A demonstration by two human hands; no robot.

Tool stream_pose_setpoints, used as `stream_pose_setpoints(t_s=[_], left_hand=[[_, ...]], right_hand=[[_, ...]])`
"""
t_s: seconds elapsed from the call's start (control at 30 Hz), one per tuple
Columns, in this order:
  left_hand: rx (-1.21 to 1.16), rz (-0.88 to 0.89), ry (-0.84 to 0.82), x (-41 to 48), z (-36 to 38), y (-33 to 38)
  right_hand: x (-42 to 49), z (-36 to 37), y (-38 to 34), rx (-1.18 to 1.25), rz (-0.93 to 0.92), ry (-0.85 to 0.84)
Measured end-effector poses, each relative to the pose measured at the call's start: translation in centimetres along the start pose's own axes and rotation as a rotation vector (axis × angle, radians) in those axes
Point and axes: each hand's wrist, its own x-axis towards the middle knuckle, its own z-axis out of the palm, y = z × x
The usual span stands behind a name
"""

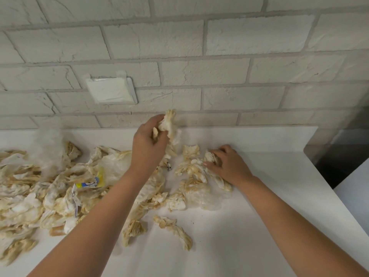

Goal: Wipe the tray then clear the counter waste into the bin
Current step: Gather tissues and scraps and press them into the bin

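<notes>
Head camera looks down — close over the counter (239,246), facing the wall (199,47).

No legible text, yellow-and-blue wrapper (90,183) print too blurred, white tag (74,198) marks unreadable

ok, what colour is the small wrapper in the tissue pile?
The wrapper is yellow and blue with some white; the head view shows it.

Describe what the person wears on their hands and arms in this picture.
Nothing is worn on either hand. The left hand and right hand have no gloves, and no ring, watch or bracelet shows. The left forearm and right forearm are also uncovered, with no sleeve in view down to the picture's edge. No markings show on them.
</notes>
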Motion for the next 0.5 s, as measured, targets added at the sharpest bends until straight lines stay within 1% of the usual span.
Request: stream_pose_setpoints(t_s=[0.1,0.2,0.27,0.33,0.37,0.5], left_hand=[[-0.187,-0.094,0.043,0.7,-0.7,1.1],[-0.366,-0.157,0.119,1.2,-0.9,2.7],[-0.460,-0.207,0.114,1.3,-0.7,3.4],[-0.413,-0.208,0.052,0.9,0.2,3.7],[-0.349,-0.173,0.005,0.5,0.8,3.7],[-0.031,0.044,-0.207,-1.1,3.6,2.6]], right_hand=[[0.1,-0.1,0.3,0.018,0.022,-0.007],[0.0,-0.2,0.5,0.110,0.059,0.075],[-0.2,-0.6,0.6,0.190,0.128,0.140],[-0.3,-1.1,0.8,0.289,0.204,0.198],[-0.5,-1.4,0.9,0.336,0.235,0.225],[-1.4,-2.5,1.2,0.532,0.334,0.316]])
